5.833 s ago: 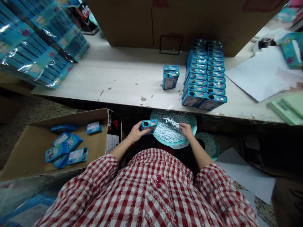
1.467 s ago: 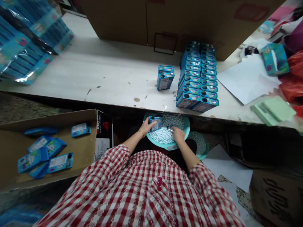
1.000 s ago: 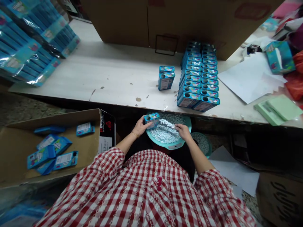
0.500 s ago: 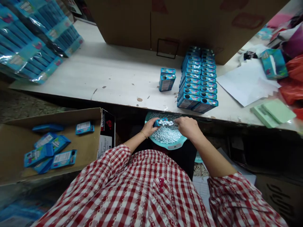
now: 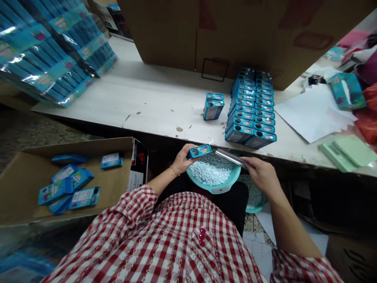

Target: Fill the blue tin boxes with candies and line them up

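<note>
My left hand (image 5: pixel 183 159) is closed round a small blue candy box (image 5: pixel 199 151), held level over a teal bowl (image 5: pixel 215 185) full of pale round candies in my lap. My right hand (image 5: pixel 261 173) grips a shiny metal scoop (image 5: pixel 229 158), whose empty channel points at the box's end. On the white table (image 5: pixel 153 102) stand two rows of the same blue boxes (image 5: pixel 251 106) with round holes on top, and two more boxes (image 5: pixel 213 105) stand apart to their left.
A cardboard box (image 5: pixel 70 181) with several flat blue boxes lies at my left. Wrapped blue packs (image 5: pixel 50 51) are piled at the table's far left. A big carton (image 5: pixel 235 31) stands behind the rows. White paper (image 5: pixel 315 112) and green pads (image 5: pixel 347 151) lie at the right.
The scoop held white candies against the box half a second ago; now it is empty and tilted away to the right. The box has risen slightly above the bowl.
</note>
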Available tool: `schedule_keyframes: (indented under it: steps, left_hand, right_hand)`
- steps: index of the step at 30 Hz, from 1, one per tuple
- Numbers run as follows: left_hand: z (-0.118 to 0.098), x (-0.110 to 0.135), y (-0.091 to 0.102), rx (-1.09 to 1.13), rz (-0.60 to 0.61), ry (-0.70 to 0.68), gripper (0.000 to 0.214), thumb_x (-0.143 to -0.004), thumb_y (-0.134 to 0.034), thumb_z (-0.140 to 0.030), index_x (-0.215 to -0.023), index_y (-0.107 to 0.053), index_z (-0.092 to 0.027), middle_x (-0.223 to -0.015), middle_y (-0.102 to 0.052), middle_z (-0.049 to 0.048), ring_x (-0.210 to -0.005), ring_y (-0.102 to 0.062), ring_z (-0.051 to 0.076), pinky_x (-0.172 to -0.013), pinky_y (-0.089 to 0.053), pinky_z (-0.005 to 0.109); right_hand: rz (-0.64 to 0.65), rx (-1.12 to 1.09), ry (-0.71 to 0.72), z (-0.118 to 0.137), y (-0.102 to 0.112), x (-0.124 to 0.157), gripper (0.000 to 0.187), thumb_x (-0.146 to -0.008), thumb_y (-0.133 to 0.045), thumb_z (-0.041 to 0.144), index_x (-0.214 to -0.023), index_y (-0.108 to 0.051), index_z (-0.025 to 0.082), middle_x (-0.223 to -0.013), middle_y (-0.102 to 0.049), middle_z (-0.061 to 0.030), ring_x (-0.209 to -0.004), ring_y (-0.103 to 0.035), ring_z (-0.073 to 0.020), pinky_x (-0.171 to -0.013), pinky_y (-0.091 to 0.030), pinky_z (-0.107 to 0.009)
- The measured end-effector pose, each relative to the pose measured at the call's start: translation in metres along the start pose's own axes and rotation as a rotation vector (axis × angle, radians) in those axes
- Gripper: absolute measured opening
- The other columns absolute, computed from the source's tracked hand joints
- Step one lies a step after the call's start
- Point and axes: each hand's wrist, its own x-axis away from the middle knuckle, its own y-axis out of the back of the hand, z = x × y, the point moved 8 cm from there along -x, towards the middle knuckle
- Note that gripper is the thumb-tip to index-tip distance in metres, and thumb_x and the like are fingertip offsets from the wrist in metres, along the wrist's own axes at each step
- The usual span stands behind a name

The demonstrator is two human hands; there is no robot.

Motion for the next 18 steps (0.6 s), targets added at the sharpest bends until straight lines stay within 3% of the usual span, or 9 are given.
schedule_keyframes:
  steps: [4, 7, 10, 15, 18]
  left_hand:
    - [-0.007, -0.053, 0.000, 0.079, -0.029, 0.004, 0.040, -0.074, -0.064, -0.037, -0.107, -0.053, -0.017, -0.102, -0.057, 0.0076, -0.098, -0.055, 0.020, -0.091, -0.043, 0.035]
    - [0.005, -0.101, -0.013, 0.119, 0.013, 0.001, 0.043, -0.071, -0.066, -0.033, -0.108, -0.053, -0.015, -0.104, -0.058, 0.0077, -0.099, -0.055, 0.021, -0.091, -0.043, 0.035]
    - [0.033, -0.134, -0.024, 0.120, 0.034, 0.082, 0.048, -0.066, -0.069, -0.027, -0.109, -0.053, -0.013, -0.104, -0.058, 0.0084, -0.098, -0.055, 0.021, -0.088, -0.045, 0.033]
    - [0.067, -0.141, -0.020, 0.019, -0.089, 0.203, 0.066, -0.057, -0.073, -0.021, -0.118, -0.047, -0.015, -0.114, -0.050, 0.0105, -0.090, -0.056, 0.019, -0.076, -0.050, 0.031]
    - [0.073, -0.145, -0.024, -0.042, -0.087, 0.207, 0.057, -0.062, -0.072, -0.023, -0.113, -0.049, -0.018, -0.103, -0.056, 0.0061, -0.086, -0.057, 0.018, -0.077, -0.050, 0.033]
  right_hand:
    - [-0.032, -0.262, -0.091, -0.047, -0.033, 0.016, 0.034, -0.084, -0.042, 0.036, -0.099, -0.068, 0.019, -0.098, -0.068, -0.0065, -0.089, -0.062, -0.0202, -0.082, -0.047, -0.032]
    - [-0.037, -0.369, -0.133, -0.054, -0.054, 0.021, 0.035, -0.082, -0.043, 0.037, -0.098, -0.068, 0.018, -0.099, -0.068, -0.0075, -0.091, -0.062, -0.0211, -0.084, -0.047, -0.033]
    - [-0.044, -0.440, -0.178, -0.053, -0.066, 0.025, 0.035, -0.082, -0.044, 0.038, -0.098, -0.069, 0.018, -0.100, -0.068, -0.0077, -0.092, -0.062, -0.0217, -0.085, -0.047, -0.034]
    - [-0.051, -0.506, -0.237, -0.058, -0.077, 0.039, 0.036, -0.081, -0.045, 0.040, -0.096, -0.069, 0.018, -0.097, -0.069, -0.0087, -0.088, -0.063, -0.0221, -0.081, -0.049, -0.034]
    - [-0.044, -0.530, -0.273, -0.064, -0.087, 0.050, 0.036, -0.080, -0.046, 0.041, -0.095, -0.070, 0.018, -0.095, -0.069, -0.0090, -0.086, -0.064, -0.0223, -0.079, -0.050, -0.033]
